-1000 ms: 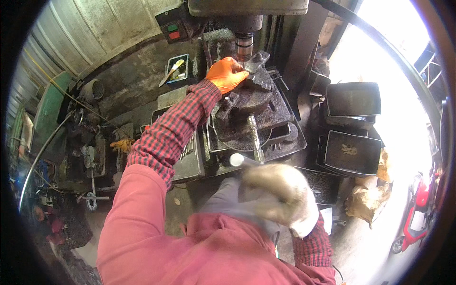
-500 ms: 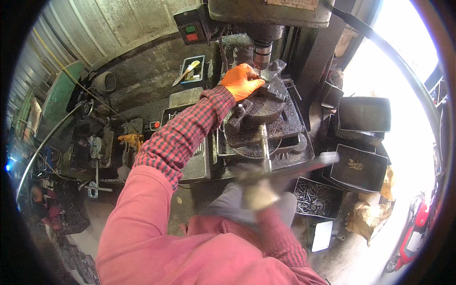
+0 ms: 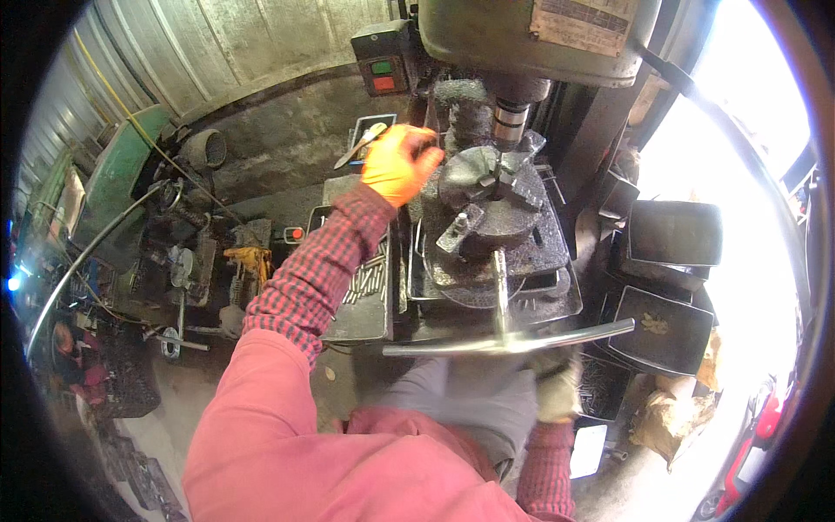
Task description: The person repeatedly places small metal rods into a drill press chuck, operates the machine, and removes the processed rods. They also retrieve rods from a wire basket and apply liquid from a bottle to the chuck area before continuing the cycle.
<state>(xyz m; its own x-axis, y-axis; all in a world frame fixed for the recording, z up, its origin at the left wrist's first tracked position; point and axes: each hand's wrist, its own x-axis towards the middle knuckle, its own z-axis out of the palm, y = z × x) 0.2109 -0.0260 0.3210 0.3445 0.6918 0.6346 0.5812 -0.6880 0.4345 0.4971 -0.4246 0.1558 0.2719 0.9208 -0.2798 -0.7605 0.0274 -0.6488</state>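
My left hand (image 3: 400, 165), in an orange glove, is raised left of a dark three-jaw chuck (image 3: 470, 187). Its fingers are curled in towards the thumb; whatever they hold is hidden. Behind it lies a small tray with a light-handled brush (image 3: 364, 143). My right hand (image 3: 557, 391), in a pale dirty glove, is low at the right by a box of metal pins (image 3: 602, 387); motion blur hides its fingers. A long T-shaped bar handle (image 3: 574, 335) reaches out from the chuck towards me, with neither hand on it. The drill press spindle (image 3: 511, 122) stands over the chuck.
A tray of metal pins (image 3: 370, 278) sits left of the machine table. Black bins (image 3: 674, 230) are stacked at the right, beside a crumpled paper bag (image 3: 670, 409). A switch box (image 3: 381, 61) hangs at the back. Other machinery (image 3: 178, 261) stands at the far left.
My left hand has moved left, away from the chuck. My right hand has left the bar handle and gone right, down to the pin box. The handle has turned nearly level, and the view has shifted slightly.
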